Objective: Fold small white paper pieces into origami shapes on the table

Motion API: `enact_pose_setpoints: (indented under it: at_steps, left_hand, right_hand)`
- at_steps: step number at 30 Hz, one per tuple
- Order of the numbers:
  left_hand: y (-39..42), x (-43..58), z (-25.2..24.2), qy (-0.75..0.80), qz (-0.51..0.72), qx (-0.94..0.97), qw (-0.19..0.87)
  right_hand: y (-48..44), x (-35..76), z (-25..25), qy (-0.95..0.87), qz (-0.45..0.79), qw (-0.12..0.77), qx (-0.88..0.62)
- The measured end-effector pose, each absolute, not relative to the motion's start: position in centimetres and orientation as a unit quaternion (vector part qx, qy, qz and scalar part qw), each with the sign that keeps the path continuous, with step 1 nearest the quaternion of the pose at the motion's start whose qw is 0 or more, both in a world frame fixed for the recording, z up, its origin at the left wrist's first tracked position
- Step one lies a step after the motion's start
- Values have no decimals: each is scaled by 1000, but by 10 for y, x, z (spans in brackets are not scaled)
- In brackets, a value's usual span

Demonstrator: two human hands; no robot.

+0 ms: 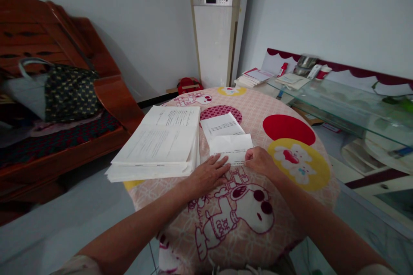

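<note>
In the middle of the round table lies a folded sheet of paper [231, 142] with a few printed lines along its near part. My left hand [211, 172] rests flat on its near left edge, fingers stretched out. Curled at the right end of the same sheet, my right hand [258, 161] has its fingers closed on the paper's edge. Just behind, partly covered by the folded sheet, is another printed sheet [222, 124]. A thick stack of printed pages [155, 139] sits to the left of my left hand.
A patterned cloth [290, 215] covers the table. On the right stands a glass-topped cabinet [348, 107] holding papers, a red cup [323, 72] and metal containers. A wooden bench [112, 99] with a bag [72, 92] is at left; an air conditioner [214, 38] stands behind.
</note>
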State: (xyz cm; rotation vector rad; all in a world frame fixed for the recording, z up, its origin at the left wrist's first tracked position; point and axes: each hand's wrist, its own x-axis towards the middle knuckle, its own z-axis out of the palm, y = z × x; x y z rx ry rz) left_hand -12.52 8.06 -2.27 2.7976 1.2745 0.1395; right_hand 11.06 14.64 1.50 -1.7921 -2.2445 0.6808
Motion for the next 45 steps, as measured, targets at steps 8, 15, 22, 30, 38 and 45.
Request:
enact_pose_setpoints:
  at_steps: [8, 15, 22, 30, 38, 45]
  left_hand:
    - [64, -142, -18, 449, 72, 890, 38]
    - [53, -148, -15, 471, 95, 877, 3]
    - [91, -124, 10, 502, 227, 833, 49]
    - [185, -71, -9, 506, 199, 837, 58]
    - [205, -58, -6, 512, 220, 822, 121]
    - [203, -63, -9, 472, 245, 835, 139]
  right_hand:
    - [149, 138, 9, -744, 203, 104, -628]
    - [147, 151, 13, -730, 258, 157, -613]
    - [147, 152, 3, -606, 353, 354, -618]
    - [153, 138, -2, -536, 416, 369, -635]
    - [153, 137, -2, -532, 425, 366, -634]
    - [155, 136, -4, -545, 413, 360, -634]
